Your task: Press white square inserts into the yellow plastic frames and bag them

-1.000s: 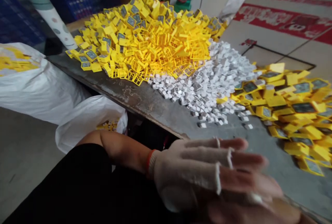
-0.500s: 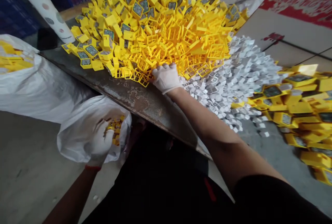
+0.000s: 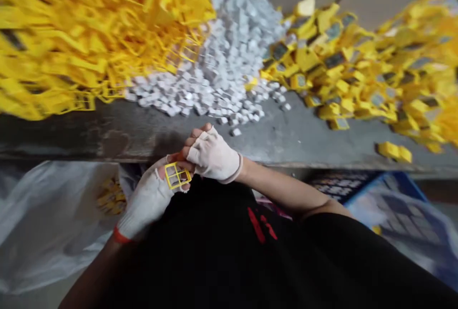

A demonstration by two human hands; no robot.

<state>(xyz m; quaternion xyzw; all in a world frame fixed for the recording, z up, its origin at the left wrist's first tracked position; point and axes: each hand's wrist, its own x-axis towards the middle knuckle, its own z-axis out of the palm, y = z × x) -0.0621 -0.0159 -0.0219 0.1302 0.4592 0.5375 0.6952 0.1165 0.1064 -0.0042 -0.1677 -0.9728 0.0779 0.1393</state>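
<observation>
In front of my body, my left hand [image 3: 152,192], in a white fingerless glove with a red cuff, is closed on a small yellow plastic grid frame [image 3: 173,176] with square openings. My right hand [image 3: 213,154], gloved in white as well, meets the left fingertips at the frame's upper right edge. Its fingers are curled, and whatever they pinch is hidden. Beyond the hands, small white plastic cube-like pieces [image 3: 186,94] lie heaped on the dark worktable [image 3: 143,125]. A large heap of yellow frames [image 3: 143,37] is at the left, blurred.
Yellow box-shaped pieces with grey insides [image 3: 336,61] are piled at the right, and a few joined yellow pieces [image 3: 394,152] lie near the table edge. Below the edge, a white sack [image 3: 71,213] with yellow pieces hangs at left. A blue crate [image 3: 404,190] with clear plastic stands at right.
My left hand has left the sack and my right hand has left the yellow heap; both have come together around a yellow frame. The view has swung right.
</observation>
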